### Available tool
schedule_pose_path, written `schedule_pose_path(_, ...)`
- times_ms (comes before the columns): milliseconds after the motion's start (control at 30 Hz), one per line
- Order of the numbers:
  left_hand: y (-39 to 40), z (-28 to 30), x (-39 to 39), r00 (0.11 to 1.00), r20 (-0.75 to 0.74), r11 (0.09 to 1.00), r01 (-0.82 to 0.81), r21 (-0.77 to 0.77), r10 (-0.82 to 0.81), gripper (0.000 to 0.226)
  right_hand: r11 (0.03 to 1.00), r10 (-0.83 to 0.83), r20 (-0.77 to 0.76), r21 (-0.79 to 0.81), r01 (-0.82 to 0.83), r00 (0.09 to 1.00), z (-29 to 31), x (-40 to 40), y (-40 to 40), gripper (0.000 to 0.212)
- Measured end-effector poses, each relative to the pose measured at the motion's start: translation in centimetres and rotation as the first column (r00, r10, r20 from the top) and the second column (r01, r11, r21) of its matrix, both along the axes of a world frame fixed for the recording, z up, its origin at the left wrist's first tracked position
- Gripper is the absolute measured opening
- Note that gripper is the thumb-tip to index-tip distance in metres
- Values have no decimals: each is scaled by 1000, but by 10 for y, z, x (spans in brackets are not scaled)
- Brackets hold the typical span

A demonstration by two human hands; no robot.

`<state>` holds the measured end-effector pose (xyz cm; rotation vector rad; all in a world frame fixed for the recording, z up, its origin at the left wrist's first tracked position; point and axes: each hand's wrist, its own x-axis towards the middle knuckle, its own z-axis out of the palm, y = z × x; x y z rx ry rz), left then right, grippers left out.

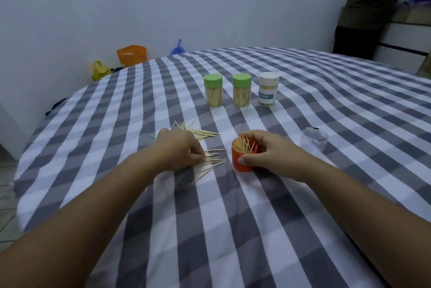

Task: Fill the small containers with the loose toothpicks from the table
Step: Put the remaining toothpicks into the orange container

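Note:
An orange container (240, 160) stands on the checked tablecloth (233, 217), with several toothpicks sticking out of its open top. My right hand (272, 154) grips it from the right, thumb on its front. My left hand (179, 147) lies curled over a heap of loose toothpicks (213, 159) and pinches some of them at the fingertips. More loose toothpicks (200, 132) lie just behind that hand. Further back stand two green-lidded containers (213, 90) (241, 90) full of toothpicks and a white-lidded one (268, 88), all closed.
A clear plastic piece (313, 139), perhaps a lid or cup, lies right of my right hand. Orange, yellow and blue bags (131, 54) sit on the floor beyond the table's far left edge. A person (363, 7) stands at the far right.

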<state>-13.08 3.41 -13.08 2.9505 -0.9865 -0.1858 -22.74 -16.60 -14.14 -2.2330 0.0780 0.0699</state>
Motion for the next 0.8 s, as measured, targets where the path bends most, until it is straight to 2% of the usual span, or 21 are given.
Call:
schedule_pose_path(200,16,-4,-9,998,-60,994,25,-108,-31,44,999,41,39,-16,-40,998,-5,10,25,68)
schedule_pose_path(333,17,-18,-2,994,82,986,82,-148,-70,24,1000,17,94,22,-19,995,-14,9,30,66)
schedule_pose_path(433,22,-21,10,991,132,981,59,-184,-35,23,999,4,112,46,-10,994,-19,7,28,65)
schedule_pose_path(667,46,-14,20,985,-172,916,-88,-392,21,21,998,-6,113,69,-2,994,-21,8,32,67)
schedule_pose_path(800,73,0,15,916,-400,950,-101,-297,-27,22,998,-4,128,59,-4,992,-23,9,31,68)
